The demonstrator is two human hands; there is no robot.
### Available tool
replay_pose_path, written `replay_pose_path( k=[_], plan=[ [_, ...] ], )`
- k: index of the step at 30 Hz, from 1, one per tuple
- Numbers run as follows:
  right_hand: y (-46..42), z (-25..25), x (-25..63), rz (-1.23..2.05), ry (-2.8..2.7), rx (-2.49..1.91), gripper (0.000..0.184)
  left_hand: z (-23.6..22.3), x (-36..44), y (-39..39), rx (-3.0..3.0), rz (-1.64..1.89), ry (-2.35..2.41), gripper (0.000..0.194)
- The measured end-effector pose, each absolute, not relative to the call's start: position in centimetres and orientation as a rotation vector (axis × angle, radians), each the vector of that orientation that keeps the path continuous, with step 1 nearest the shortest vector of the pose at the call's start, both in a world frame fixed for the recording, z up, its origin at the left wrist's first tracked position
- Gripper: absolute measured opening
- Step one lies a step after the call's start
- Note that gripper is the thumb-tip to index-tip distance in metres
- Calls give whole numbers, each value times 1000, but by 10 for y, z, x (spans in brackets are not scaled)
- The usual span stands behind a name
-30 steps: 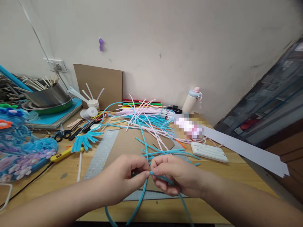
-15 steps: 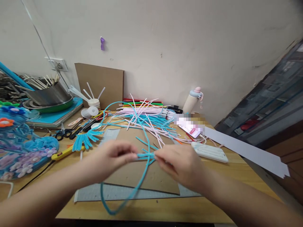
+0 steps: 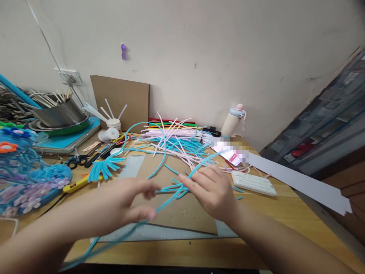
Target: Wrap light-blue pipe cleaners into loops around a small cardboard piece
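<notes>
Right hand (image 3: 212, 192) was closed, pinching a bundle of short blue strands (image 3: 168, 188) where a long blue strand (image 3: 167, 203) crossed it. Left hand (image 3: 129, 199) was wide, thumb and fingers parted, just beside the bundle's left ends; the long strand ran by its thumb (motion blur, couldn't tell if they touched). Bundle was above the middle of a cardboard sheet (image 3: 182, 215); long strand trailed down-left past the near edge of the wooden table (image 3: 182, 253). Sheet lay on a grey mat (image 3: 132, 165), close to that same edge. Beyond the sheet's far edge: a heap of blue and pink strands (image 3: 176, 142). Right of the heap, a phone (image 3: 232, 158) (partly pixelated), then a white power bank (image 3: 253, 183) nearer the table's right edge. Bottle (image 3: 231, 121) stood at the table's far edge, by the wall. Left of the mat: fanned blue loops (image 3: 104, 168), a yellow-handled tool (image 3: 78, 185), black-handled scissors (image 3: 76, 160). Flowered blue piece (image 3: 30, 192) lay farther left; metal pot (image 3: 61, 114) stood behind it.
</notes>
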State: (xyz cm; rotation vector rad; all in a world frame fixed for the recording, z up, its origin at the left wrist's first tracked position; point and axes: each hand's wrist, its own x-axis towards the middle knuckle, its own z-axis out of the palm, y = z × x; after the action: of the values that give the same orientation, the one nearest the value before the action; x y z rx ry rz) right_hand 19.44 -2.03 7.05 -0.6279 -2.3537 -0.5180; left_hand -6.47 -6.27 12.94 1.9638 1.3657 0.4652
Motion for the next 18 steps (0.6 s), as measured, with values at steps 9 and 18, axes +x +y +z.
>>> replay_pose_path(
  k=[9, 18],
  plan=[
    [-31, 53, 152, -470, -2455, -335, 19, 95, -2, -21, 1213, 891, 967, 47],
    [24, 8, 163, 213, -2070, -801, 33, 150, -55, -6, 1208, 1450, 951, 13]
  ],
)
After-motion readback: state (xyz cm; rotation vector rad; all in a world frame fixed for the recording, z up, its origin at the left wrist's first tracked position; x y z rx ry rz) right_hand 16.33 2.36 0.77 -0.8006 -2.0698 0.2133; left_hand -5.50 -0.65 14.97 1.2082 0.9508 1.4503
